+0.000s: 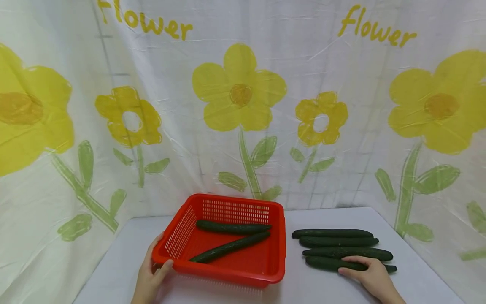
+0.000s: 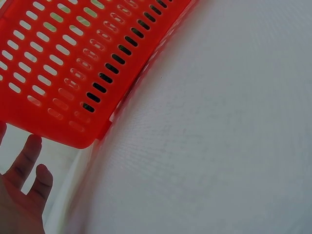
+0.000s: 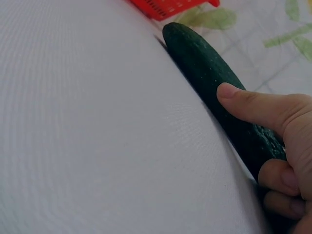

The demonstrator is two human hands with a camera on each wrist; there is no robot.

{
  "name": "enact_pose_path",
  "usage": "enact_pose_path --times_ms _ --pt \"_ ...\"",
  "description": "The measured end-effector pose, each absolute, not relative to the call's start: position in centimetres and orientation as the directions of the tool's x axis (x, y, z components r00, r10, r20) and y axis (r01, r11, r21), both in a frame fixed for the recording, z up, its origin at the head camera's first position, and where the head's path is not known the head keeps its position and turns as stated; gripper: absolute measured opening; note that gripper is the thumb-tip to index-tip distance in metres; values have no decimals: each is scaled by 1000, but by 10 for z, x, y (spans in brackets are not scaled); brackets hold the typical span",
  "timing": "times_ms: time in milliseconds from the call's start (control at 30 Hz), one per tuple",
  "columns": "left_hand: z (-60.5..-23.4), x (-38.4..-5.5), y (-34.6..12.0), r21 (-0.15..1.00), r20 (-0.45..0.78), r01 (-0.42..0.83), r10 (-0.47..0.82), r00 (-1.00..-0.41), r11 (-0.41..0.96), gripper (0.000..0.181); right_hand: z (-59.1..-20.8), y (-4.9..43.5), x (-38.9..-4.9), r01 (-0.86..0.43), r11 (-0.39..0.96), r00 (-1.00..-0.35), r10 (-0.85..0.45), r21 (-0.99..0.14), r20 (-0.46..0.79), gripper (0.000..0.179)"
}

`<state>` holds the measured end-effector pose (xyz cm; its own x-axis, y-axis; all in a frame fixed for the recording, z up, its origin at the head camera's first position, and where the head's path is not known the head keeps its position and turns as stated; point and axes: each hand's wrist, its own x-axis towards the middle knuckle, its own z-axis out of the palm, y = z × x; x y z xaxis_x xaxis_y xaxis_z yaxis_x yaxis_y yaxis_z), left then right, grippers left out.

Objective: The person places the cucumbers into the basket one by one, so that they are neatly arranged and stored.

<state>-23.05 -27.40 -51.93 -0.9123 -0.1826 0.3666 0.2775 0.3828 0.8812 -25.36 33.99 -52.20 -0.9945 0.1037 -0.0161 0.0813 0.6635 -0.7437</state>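
A red plastic basket [image 1: 222,276] with slotted walls stands on the table, two dark green cucumbers [image 1: 231,247] lying inside it, apart from each other. At its front left corner my left hand [image 1: 151,270] holds the rim, thumb in front and fingers along the left side. The left wrist view shows some of those fingers [image 2: 23,163] below the basket's edge. To the right of the basket, several cucumbers lie side by side in a row. My right hand [image 1: 372,276] grips the nearest cucumber [image 3: 202,66], thumb on its near side; the cucumber lies at table level.
The white table [image 1: 292,287] has its right edge beyond the cucumber row. Behind and at both sides hangs a white curtain [image 1: 178,169] printed with yellow flowers. The basket's back wall stands close to it.
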Motion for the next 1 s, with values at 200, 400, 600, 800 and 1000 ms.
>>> enact_pose_path --times_ms 200,400,600,800,1000 --pt "-520 -230 -274 879 375 285 -185 -908 381 73 -520 338 -256 64 671 -995 99 -739 4 51" --pt "-520 -228 -272 885 359 269 -189 -914 381 73 -515 338 -254 60 677 -993 117 -733 26 52" --pt "-518 -228 -272 891 347 261 -187 -919 372 73 -504 339 -246 123 589 -978 209 -799 3 69" --pt "-517 -229 -273 895 335 250 -188 -923 370 73 -493 344 -243 114 573 -971 238 -811 31 72" --pt "-515 -231 -273 894 322 230 -195 -926 384 73 -485 342 -243 148 489 -966 259 -860 -19 69"
